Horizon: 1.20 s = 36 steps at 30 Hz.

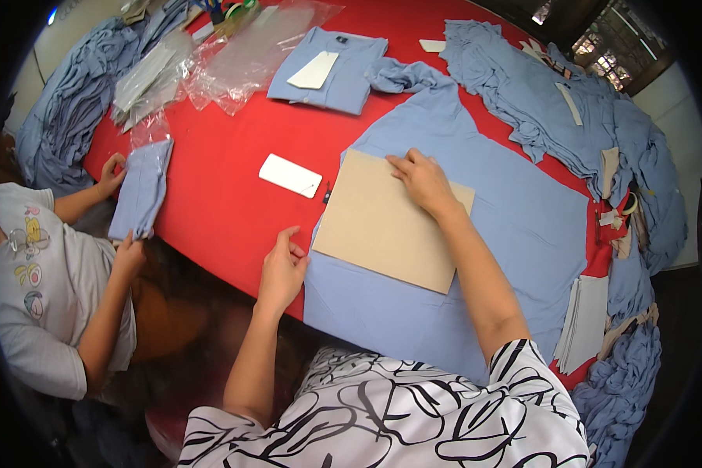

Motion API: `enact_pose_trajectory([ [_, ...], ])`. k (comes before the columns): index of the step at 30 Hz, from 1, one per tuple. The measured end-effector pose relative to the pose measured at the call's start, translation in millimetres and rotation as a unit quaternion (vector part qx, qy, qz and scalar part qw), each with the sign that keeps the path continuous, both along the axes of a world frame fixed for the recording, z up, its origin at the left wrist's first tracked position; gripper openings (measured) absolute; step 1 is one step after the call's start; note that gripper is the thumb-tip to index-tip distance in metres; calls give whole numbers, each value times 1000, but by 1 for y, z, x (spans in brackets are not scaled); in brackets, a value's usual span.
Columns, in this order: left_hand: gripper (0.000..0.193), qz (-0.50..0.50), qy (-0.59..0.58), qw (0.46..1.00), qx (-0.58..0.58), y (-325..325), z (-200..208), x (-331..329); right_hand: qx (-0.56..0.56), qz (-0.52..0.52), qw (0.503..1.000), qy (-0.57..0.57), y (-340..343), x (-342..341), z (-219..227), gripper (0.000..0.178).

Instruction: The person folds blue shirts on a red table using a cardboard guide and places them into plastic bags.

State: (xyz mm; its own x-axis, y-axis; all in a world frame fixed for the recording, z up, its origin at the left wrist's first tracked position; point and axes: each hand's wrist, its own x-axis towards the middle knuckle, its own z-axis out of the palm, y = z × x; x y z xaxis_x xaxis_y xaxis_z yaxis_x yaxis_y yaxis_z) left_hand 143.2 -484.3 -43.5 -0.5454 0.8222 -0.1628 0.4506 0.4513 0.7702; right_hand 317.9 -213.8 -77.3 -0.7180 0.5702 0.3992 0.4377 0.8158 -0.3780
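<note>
A light blue garment lies spread on the red table, its body running right and one sleeve bunched toward the far side. On top of it rests a flat tan cardboard sheet, slightly turned. My right hand is on the cardboard's far part, fingertips against its surface, not wrapped round it. Beside the garment's left edge, my left hand hovers or rests with fingers apart and nothing visible in it. A white card lies left of the cardboard, with a small dark piece between them.
A folded blue shirt bears a white card. Clear plastic bags lie at far left. More blue garments line the right side, near stacked white cards and a tape roll. At left, another person holds a bagged folded garment.
</note>
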Motion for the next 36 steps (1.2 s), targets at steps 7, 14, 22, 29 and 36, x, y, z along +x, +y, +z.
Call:
enact_pose_trajectory([
  [7,52,-16,169,985,34,16,8,16,29,26,999,27,6,4,-6,26],
  [14,58,-124,369,913,123,97,-6,63,5,10,1000,12,5,-1,-5,28],
  [22,76,-124,333,932,75,108,-34,65,149,-309,937,68,107,6,0,27],
  [29,79,-124,336,930,76,102,-38,61,-291,165,937,-103,60,22,135,39],
  [36,52,-57,177,972,141,102,-66,53,-114,83,988,-56,-16,-5,-6,53],
])
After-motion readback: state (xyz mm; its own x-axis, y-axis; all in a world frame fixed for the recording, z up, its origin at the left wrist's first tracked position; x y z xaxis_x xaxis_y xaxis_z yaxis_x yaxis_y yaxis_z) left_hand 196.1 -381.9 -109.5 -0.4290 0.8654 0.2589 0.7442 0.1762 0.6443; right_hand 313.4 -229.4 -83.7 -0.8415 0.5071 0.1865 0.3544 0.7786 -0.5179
